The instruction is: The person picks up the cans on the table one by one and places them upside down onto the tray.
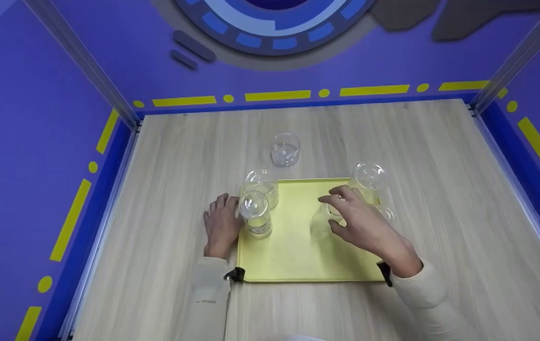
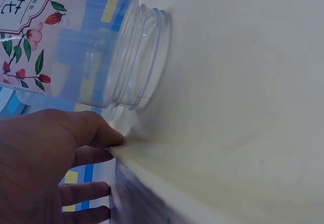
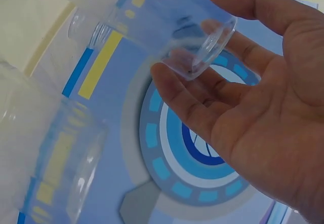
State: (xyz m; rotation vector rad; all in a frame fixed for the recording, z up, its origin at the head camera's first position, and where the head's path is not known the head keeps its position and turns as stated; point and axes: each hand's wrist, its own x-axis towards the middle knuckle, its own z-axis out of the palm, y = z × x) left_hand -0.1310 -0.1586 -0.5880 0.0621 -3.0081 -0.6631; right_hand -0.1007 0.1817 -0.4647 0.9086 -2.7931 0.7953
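Note:
My right hand (image 1: 362,220) is curled round the base end of a clear jar (image 1: 319,225), which stands mouth-down over the yellow tray (image 1: 289,260). In the right wrist view the thumb and fingers span that jar's sides. The left hand (image 1: 222,222) lies at the tray's left edge. In the left wrist view its thumb touches the rim and its other fingers extend outside it. Next to it a labelled jar (image 2: 35,36), printed with red flowers, rests upside down on its threaded neck. Just behind that stands another clear jar (image 1: 263,184).
Beyond the tray, a clear jar (image 1: 285,150) stands on the wooden table (image 1: 180,151). Another jar (image 1: 369,177) is at the tray's back right corner, with one more clear jar (image 1: 387,215) partly hidden by the right hand. Blue panels (image 1: 123,52) enclose the table's back and sides.

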